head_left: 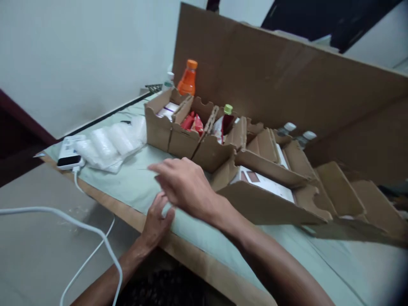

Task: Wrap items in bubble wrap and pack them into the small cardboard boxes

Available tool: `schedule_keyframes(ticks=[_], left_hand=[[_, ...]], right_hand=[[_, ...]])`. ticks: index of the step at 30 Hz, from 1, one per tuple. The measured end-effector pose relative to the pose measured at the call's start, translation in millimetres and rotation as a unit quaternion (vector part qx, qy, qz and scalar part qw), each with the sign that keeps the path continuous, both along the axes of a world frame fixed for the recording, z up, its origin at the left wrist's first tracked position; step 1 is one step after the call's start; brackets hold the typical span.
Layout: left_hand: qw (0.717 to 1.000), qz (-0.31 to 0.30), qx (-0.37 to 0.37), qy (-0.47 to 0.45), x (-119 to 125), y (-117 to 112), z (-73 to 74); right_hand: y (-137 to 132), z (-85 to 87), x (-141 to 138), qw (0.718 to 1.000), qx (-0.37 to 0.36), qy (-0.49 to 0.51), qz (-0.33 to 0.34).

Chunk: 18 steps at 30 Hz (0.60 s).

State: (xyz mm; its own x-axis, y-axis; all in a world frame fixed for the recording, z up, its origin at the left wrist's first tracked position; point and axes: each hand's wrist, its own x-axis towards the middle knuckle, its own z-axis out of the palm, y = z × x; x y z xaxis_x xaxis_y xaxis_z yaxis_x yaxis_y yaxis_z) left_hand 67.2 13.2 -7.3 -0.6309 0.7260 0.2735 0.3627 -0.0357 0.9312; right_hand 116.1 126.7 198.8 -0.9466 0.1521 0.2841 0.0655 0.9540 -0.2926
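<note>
My right hand (185, 185) is over the front of the cloth-covered table, palm down, its fingers stretched toward the left and a little blurred. I see nothing held in it. Just below, my left hand (157, 219) is at the table edge, thumb apart from the fingers and nothing visible between them. Its fingertips are partly hidden by my right hand, and I cannot tell whether the two hands touch. Nearest to my right hand is an open cardboard bin (255, 206) with a white box (266, 183) inside. Rolled clear plastic packs (110, 142) lie to the left.
Several cardboard bins stand along the back, holding red packets (193, 122) and a green-capped bottle (228, 109). Behind them are an orange bottle (187, 80) and a tall cardboard panel (255, 63). A white power bank (70, 153) and cable (79, 225) are at left.
</note>
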Motion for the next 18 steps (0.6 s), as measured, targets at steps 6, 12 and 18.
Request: schedule_keyframes(ticks=[6, 12, 18], left_hand=[[0.999, 0.019, 0.036, 0.01, -3, 0, -2.1], [0.984, 0.057, 0.071, -0.154, 0, 0, -7.6], [0.84, 0.008, 0.2, -0.504, -21, -4, 2.5]], right_hand=[[47, -70.2, -144, 0.969, -0.151, -0.084, -0.177], [39, -85.5, -204, 0.964, -0.158, -0.113, -0.181], [35, -69.5, -110, 0.991, -0.091, 0.016, -0.097]])
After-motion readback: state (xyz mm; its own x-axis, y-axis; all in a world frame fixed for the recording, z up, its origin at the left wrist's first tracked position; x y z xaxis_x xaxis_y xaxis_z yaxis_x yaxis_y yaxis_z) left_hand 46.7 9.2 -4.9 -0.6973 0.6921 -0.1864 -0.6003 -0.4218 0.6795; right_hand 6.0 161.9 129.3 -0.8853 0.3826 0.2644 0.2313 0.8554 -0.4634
